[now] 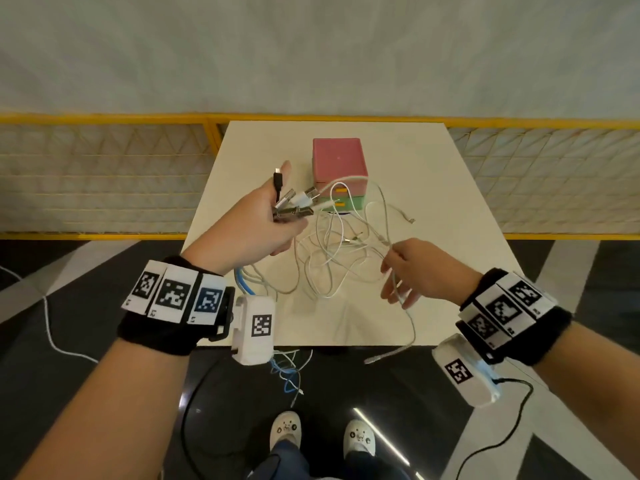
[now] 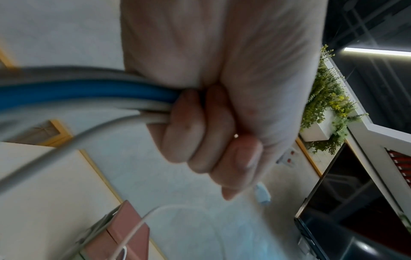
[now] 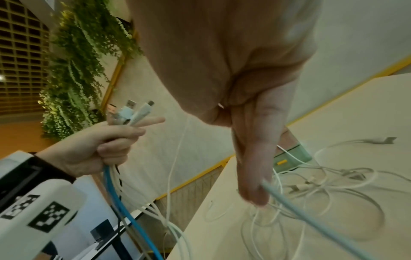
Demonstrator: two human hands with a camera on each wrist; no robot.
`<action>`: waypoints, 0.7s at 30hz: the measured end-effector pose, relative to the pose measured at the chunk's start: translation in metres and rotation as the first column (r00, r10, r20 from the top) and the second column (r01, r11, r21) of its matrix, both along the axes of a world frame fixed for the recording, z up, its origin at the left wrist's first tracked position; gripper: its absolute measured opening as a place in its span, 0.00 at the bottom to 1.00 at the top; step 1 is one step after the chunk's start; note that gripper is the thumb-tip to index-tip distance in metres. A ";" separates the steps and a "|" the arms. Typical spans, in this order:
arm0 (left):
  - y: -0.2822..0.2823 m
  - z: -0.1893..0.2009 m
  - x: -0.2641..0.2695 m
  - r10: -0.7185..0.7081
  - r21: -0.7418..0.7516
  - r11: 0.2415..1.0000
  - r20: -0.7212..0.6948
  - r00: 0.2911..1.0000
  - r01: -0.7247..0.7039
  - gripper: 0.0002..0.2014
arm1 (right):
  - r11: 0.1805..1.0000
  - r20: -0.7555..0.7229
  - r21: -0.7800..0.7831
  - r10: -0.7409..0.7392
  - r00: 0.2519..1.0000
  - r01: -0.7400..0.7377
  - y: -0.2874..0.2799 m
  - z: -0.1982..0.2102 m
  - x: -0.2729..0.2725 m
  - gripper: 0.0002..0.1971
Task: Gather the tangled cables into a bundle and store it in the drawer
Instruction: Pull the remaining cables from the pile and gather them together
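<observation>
A person's left hand is raised in front of and to the left of a small pink-and-green drawer unit on a white table, fingers clamped around a bunch of USB cable ends, a blue cable among them trailing below the fist. The right hand, in front of and to the right of the unit, curls loosely around a pale cable strand rising from the tangled white cables spread before the unit. Its two yellow-handled drawers appear shut; their contents cannot be seen.
</observation>
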State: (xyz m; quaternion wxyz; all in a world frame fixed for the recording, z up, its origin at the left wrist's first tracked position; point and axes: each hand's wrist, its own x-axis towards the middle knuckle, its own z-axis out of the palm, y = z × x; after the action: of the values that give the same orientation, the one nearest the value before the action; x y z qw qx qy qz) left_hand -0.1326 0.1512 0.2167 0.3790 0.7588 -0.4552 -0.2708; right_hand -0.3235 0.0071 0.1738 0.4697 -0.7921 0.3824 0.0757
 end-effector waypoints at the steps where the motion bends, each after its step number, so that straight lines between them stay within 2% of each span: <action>1: 0.002 0.003 -0.003 -0.016 -0.021 1.000 -0.016 1.000 0.016 0.30 | 0.998 -0.068 0.019 0.068 0.995 -0.067 0.002 -0.003 -0.003 0.16; 3: 0.004 0.007 -0.008 -0.037 -0.050 0.998 0.007 0.999 0.038 0.11 | 0.968 -0.201 0.028 0.249 0.948 -0.248 0.006 -0.009 -0.008 0.16; 4: 0.004 0.008 -0.009 -0.057 -0.063 0.996 0.006 0.998 0.057 0.09 | 0.942 -0.261 -0.002 0.325 0.909 -0.337 0.008 -0.012 -0.008 0.17; 6: 0.002 0.009 -0.015 -0.093 -0.098 0.991 -0.011 0.996 0.091 0.19 | 0.882 -0.357 -0.135 0.382 0.853 -0.451 0.010 -0.011 -0.006 0.22; 8: 0.000 0.012 -0.023 -0.117 -0.165 0.980 -0.046 0.992 0.108 0.26 | 0.808 -0.367 -0.346 0.351 0.862 -0.476 0.009 -0.004 -0.001 0.26; 10: -0.002 0.013 -0.030 -0.170 -0.224 0.962 -0.038 0.985 0.158 0.27 | 0.735 -0.214 -0.546 0.340 0.916 -0.401 0.007 0.007 0.003 0.21; 11: -0.004 0.014 -0.033 -0.200 -0.241 0.951 -0.007 0.980 0.192 0.27 | 0.735 -0.080 -0.581 0.376 0.923 -0.350 0.008 0.013 0.005 0.18; 12: -0.007 0.013 -0.035 -0.230 -0.249 0.941 0.023 0.973 0.228 0.27 | 0.752 0.060 -0.568 0.442 0.895 -0.333 0.012 0.019 0.008 0.19; 14: -0.013 0.012 -0.042 -0.281 -0.249 0.927 0.036 0.959 0.281 0.24 | 0.790 0.272 -0.474 0.552 0.788 -0.389 0.023 0.029 0.015 0.26; 16: -0.019 0.009 -0.051 -0.305 -0.263 0.915 0.046 0.951 0.306 0.22 | 0.824 0.354 -0.367 0.553 0.754 -0.432 0.032 0.027 0.022 0.22; 19: -0.024 0.007 -0.053 -0.211 -0.332 0.921 0.017 0.977 0.205 0.24 | 0.900 0.467 -0.210 0.435 0.770 -0.382 0.036 0.016 0.029 0.16; 21: -0.025 0.010 -0.050 -0.124 -0.374 0.922 -0.051 0.991 0.096 0.25 | 0.932 0.627 -0.066 0.316 0.712 -0.356 0.042 0.005 0.030 0.14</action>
State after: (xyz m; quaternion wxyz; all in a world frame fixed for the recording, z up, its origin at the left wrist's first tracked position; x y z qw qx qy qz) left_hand -0.1822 0.1261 0.2270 0.5161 0.6364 -0.5258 -0.2285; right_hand -0.2936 0.0495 0.1788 0.5717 -0.8131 0.0508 -0.0972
